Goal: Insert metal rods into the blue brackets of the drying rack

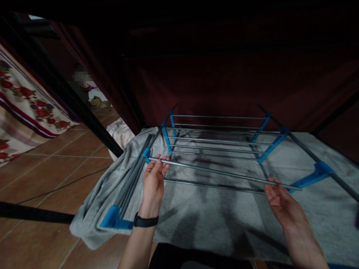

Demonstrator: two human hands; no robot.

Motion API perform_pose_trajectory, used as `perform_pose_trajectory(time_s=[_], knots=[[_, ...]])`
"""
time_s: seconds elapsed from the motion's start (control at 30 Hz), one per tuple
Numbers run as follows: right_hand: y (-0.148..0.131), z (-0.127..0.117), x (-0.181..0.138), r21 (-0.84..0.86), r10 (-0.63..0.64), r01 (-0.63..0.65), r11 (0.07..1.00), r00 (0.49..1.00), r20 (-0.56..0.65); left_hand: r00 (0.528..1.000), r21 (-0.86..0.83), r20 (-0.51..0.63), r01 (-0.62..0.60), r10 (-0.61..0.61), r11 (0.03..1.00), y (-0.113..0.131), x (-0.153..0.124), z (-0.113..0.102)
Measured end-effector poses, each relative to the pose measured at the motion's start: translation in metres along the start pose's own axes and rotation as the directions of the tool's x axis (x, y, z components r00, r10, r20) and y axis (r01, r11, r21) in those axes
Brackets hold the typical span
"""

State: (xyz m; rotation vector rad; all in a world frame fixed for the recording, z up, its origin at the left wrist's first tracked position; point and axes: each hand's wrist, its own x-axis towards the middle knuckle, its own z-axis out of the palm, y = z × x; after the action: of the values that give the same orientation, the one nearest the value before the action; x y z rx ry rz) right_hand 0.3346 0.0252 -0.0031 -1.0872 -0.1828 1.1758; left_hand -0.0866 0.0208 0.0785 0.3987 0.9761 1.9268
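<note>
We face a dark red curtain (213, 82) that closes off the space behind. Below it a grey blanket (196, 201) is spread out, perhaps as a soft, level bed for the parts. On it lies the blue-and-grey rack (215, 141), its side rails set apart so that the crossbars span between them. A bundle of tubes (134, 175) runs along its left side. Nearest us, the metal rod (213, 171) crosses from the left connector (146, 154) to the right bracket (311, 181), slanting a little lower to the right. Our right hand (283, 201) grips it with the fingertips near one end, and our left hand (155, 175) pinches it near the other; so wide a hold probably steadies a long, thin piece and leaves both tips free.

Much is hard to make out. Shadow swallows the curtain's upper part, and the picture's edge cuts off the rack at the lower right. We cannot tell whether either end of the rod is seated or merely overlaps the blue plastic. The left fingers cover part of the rod, and the wristband (146, 220) shows no readable face.
</note>
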Motion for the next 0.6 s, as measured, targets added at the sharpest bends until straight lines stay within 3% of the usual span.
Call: perform_pose_trajectory(time_s=[0.23, 0.4, 0.6], knots=[[-0.005, 0.006, -0.011, -0.022, -0.063, 0.065, 0.998, 0.996, 0.063, 1.0, -0.003, 0.01, -0.002, 0.002, 1.0, 0.001, 0.004, 0.0], [-0.006, 0.009, -0.012, 0.053, -0.047, 0.045, 0.998, 0.998, 0.044, 1.0, 0.004, 0.003, -0.014, 0.014, 1.0, 0.002, 0.003, 0.002], [0.005, 0.0, -0.009, 0.081, -0.1, 0.095, 0.992, 0.993, 0.066, 1.0, 0.062, -0.028, 0.008, -0.006, 0.998, 0.002, 0.0, 0.006]])
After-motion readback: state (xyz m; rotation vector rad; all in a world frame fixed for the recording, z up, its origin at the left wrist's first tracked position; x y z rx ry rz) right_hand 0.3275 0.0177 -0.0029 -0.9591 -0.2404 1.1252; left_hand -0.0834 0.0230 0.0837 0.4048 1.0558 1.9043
